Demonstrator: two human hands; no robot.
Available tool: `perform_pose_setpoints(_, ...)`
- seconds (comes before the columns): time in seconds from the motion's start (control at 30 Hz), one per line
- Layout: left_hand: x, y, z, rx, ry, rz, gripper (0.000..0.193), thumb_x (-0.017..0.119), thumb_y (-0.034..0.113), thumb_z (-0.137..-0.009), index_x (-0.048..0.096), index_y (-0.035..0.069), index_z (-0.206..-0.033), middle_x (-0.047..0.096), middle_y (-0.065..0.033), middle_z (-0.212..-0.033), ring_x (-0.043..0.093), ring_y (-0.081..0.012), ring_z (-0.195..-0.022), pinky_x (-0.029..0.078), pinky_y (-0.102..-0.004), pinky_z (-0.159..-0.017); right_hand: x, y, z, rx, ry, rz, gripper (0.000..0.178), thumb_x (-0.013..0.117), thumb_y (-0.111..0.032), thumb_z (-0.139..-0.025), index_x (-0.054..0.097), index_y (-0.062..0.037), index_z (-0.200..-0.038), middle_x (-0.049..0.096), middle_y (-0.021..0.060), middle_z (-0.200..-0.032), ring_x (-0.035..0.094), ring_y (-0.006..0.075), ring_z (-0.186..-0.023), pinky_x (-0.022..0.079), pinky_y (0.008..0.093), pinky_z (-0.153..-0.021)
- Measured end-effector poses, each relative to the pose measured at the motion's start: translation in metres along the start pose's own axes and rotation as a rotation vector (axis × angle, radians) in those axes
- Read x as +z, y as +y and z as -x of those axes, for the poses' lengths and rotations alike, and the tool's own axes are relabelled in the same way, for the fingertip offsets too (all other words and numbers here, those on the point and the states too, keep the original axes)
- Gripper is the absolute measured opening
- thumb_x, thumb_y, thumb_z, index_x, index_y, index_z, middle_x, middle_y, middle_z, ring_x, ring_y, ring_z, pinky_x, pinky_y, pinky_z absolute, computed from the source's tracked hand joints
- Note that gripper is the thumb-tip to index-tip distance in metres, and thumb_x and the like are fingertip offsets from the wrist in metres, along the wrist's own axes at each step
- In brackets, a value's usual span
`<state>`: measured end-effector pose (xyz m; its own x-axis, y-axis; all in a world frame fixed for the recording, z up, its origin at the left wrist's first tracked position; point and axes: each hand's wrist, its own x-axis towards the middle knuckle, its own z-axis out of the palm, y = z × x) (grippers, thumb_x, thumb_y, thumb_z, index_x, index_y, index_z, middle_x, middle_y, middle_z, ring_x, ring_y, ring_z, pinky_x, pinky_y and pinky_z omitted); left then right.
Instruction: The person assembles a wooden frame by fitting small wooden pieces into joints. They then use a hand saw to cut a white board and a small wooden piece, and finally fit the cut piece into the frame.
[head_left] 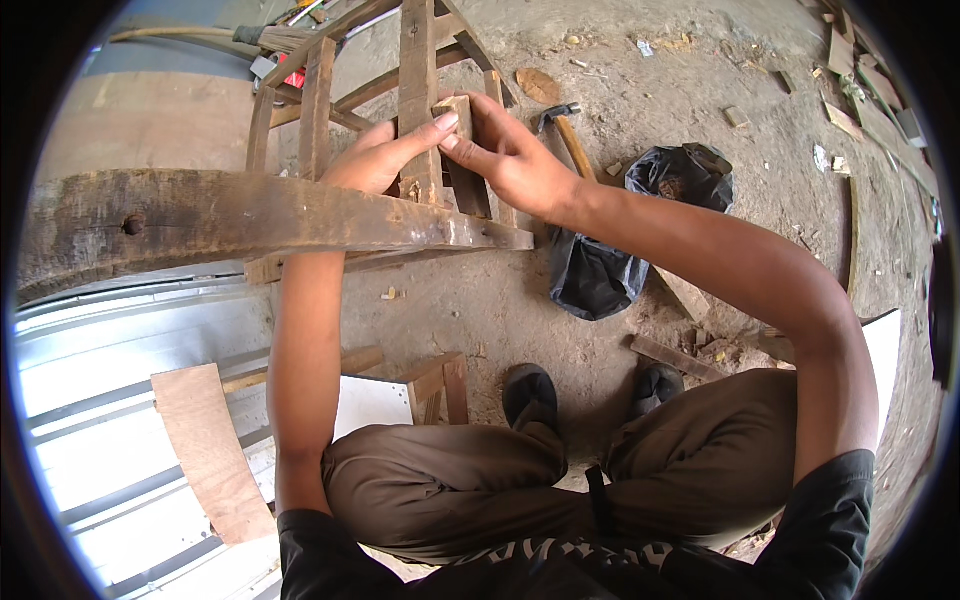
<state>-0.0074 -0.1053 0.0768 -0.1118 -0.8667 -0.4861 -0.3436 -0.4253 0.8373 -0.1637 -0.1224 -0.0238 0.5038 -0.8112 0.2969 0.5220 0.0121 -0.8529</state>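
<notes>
A small wooden block (pixel 459 106) is held against the side of an upright slat (pixel 417 90) of a worn wooden frame (pixel 250 205). My right hand (pixel 510 165) grips the block, its thumb in front and its fingers curled around the far side. My left hand (pixel 385 158) reaches up behind the frame's thick near beam. Its thumb crosses the slat and presses on the block, while its other fingers are mostly hidden behind the slat. A hammer (pixel 573 143) with a wooden handle lies on the ground just right of my right hand.
Black plastic bags (pixel 597 277) lie on the dirt floor under my right forearm. Wood scraps (pixel 737 117) are scattered at right. A broom (pixel 283 40) lies at the upper left. A thin plywood strip (pixel 213 450) rests on corrugated metal at lower left, near a small wooden stool-like piece (pixel 455 385).
</notes>
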Motion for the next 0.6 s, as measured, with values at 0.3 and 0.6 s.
perform_pose_setpoints(0.3,-0.01,-0.005,-0.005,0.061,-0.086,-0.041,0.048,0.069,0.029,-0.091,0.053,0.002,-0.127,0.06,-0.0104,-0.113,0.065,-0.0197,-0.1,0.062,-0.0378,-0.076,0.009,0.012,0.003,-0.124,0.107,0.12,0.046,0.054,-0.017,-0.102,0.035,0.0011,-0.139,0.054,0.0162,-0.127,0.049,0.0201,-0.12,0.041,0.0352,-0.103)
perform_pose_setpoints(0.6,-0.014,-0.007,-0.003,0.074,-0.08,-0.176,0.041,0.071,0.028,-0.089,0.058,0.005,-0.121,0.059,-0.0081,-0.114,0.063,-0.0185,-0.101,0.059,-0.0348,-0.076,0.002,0.004,0.005,0.034,0.094,0.177,0.049,0.058,-0.029,-0.1,0.04,0.0014,-0.133,0.057,0.0179,-0.121,0.052,0.0211,-0.114,0.043,0.0358,-0.097)
